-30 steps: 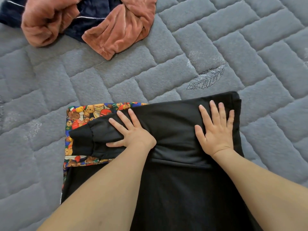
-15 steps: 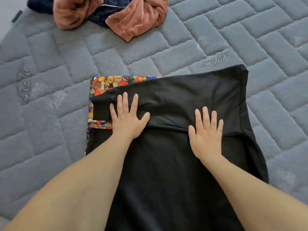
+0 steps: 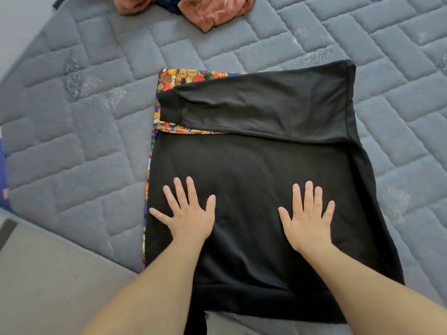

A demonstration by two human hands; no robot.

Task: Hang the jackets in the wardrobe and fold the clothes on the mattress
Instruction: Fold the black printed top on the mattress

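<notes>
Grey quilted mattress [image 3: 72,146] fills the view, and near its near edge a black garment [image 3: 254,177] with a bear-print lining is laid flat, one sleeve [image 3: 254,107] already folded across its far part. Both the left hand [image 3: 191,218] and the right hand [image 3: 309,223] are pressed flat on it with fingers spread wide, nothing being gripped. Folding is judged partly done, with a rust-coloured heap [image 3: 212,10] at the far edge left unfolded; no readable writing is seen.
</notes>
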